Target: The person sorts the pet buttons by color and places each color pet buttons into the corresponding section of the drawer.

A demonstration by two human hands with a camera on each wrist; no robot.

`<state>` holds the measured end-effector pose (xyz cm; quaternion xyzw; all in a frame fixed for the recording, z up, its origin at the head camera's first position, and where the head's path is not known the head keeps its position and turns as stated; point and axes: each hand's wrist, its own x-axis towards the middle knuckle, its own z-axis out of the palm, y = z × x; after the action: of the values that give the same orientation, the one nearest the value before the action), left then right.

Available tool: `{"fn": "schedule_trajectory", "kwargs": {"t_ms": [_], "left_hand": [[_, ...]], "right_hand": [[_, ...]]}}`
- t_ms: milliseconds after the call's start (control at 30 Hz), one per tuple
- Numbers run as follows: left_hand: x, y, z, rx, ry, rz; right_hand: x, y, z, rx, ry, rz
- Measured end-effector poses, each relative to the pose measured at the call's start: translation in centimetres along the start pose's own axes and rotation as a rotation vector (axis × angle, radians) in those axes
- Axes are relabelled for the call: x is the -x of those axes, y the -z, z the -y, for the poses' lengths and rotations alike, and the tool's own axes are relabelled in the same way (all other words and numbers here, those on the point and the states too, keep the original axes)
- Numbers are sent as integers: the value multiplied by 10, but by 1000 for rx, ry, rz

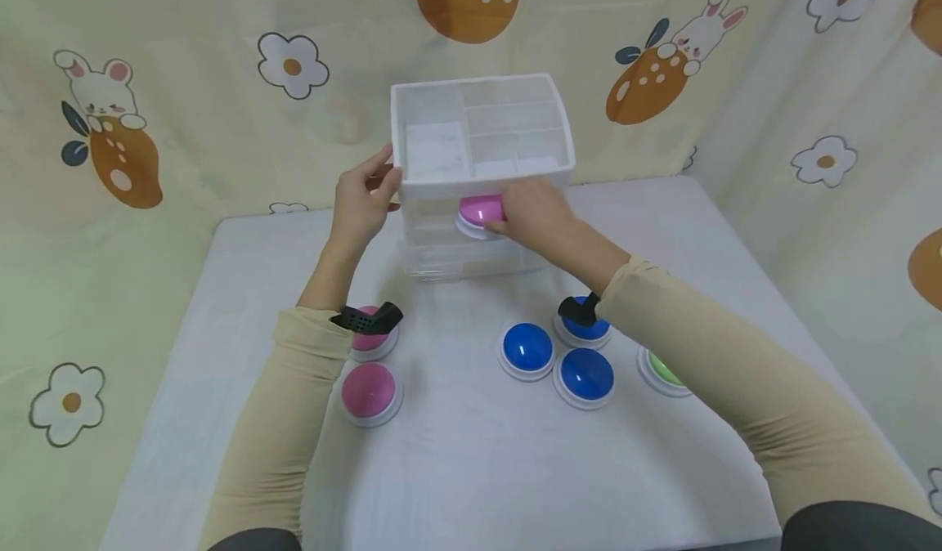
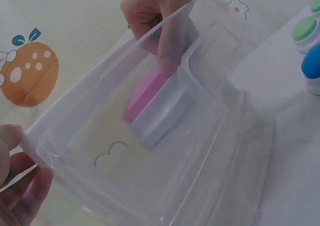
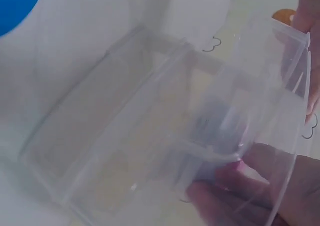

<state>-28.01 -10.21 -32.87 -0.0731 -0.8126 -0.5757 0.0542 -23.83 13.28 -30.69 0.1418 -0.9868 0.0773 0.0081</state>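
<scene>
A small white organizer (image 1: 482, 185) with clear drawers stands at the back of the table. My left hand (image 1: 362, 195) grips its left edge near the upper front corner; in the left wrist view the thumb and fingers lie about that corner. A pink dome button (image 1: 482, 209) with a white base is in my right hand (image 1: 533, 214), just under the organizer's top tray. Through the clear drawer (image 2: 200, 151) in the left wrist view, the button shows tilted on its side, with the right fingers reaching down onto it. Clear plastic blurs the right fingers in the right wrist view.
Two pink buttons (image 1: 368, 389) sit beside the left forearm. Several blue buttons (image 1: 527, 347) are grouped in front of the organizer, and a green button (image 1: 666, 369) is partly behind the right sleeve. A patterned curtain (image 1: 221, 126) hangs behind the white table (image 1: 456, 453).
</scene>
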Motion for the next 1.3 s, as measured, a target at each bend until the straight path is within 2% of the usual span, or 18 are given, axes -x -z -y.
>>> {"fn": "schedule_trajectory", "kwargs": {"t_ms": [233,567,633,700,767,800,900,967,1000,1033,1067,1133,1233,1300], "left_hand": [[1,7,4,13,-9,-17],[2,17,6,28,-19,-46],[1,16,7,30,-17,-45],[0,15,7,29,-18,-37],[-1,12,6,22,-29,-23],[-2,10,6,17,-34,-15],[-3,7,5,0,-45,4],[-5,5,5,-8,-57,10],[-5,5,5,-13,-56,13],[-5,6,6,-13,-59,15],[-5,6,7,-12,-62,16],[-5,7,7,-12,-61,13],[-6,6,7,-10,-61,16],[-7,7,8,-7,-57,19]], "right_hand": [[-9,-9,-4,-149,93,0],[-27,-8,-7,-184,302,178],[-25,-4,-8,-206,313,212],[-18,-2,-7,-219,311,203],[-5,-1,-1,-207,311,122],[4,-3,5,-201,312,54],[31,-21,23,-217,388,-274],[48,-41,37,-256,457,-474],[55,-53,44,-290,484,-541],[61,-66,50,-330,504,-573],[66,-80,57,-359,508,-563],[76,-106,69,-403,471,-443],[88,-139,85,-401,376,-137],[93,-155,93,-370,337,39]]}}
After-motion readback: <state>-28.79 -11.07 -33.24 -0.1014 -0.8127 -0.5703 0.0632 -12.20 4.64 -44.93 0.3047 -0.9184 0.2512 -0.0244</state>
